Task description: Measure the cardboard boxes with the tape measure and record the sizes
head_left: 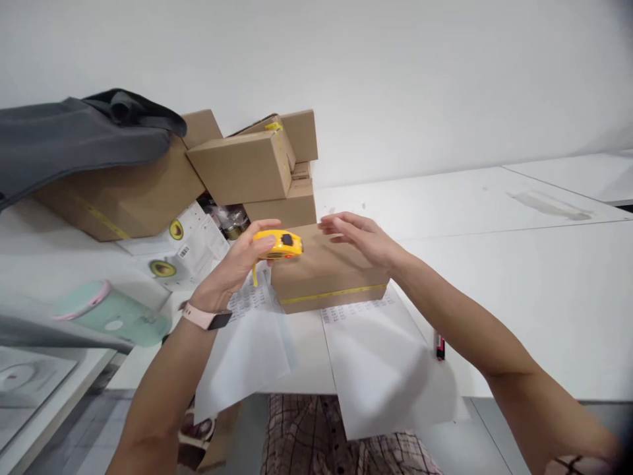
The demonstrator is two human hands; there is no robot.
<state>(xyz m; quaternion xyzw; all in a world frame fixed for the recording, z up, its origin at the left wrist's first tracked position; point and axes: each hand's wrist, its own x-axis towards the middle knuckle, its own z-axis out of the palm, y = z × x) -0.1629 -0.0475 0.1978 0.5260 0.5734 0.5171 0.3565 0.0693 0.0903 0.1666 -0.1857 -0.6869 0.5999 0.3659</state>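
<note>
At frame centre, we note the left hand (241, 256) pinching a yellow plastic tape measure (281, 244) near a brown cardboard box (316, 277); the right hand (364, 239) has fingers slightly spread. A slackened pinch could drop the tape measure.

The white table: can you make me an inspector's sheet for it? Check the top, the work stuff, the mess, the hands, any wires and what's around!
Surface: white table, greyish patch toward the far right.
Job's things: yellow tape measure, held up; cardboard box on the table; printed sheets overhanging the near edge.
Clutter: stacked cartons and avocado-print packaging at left; small red-and-black object at right.
Hands: left hand grips the tape measure; right hand is open by the box, contact unclear.
Cables: nothing seen.
Surroundings: pale wall behind; mint-green container at left.
</note>
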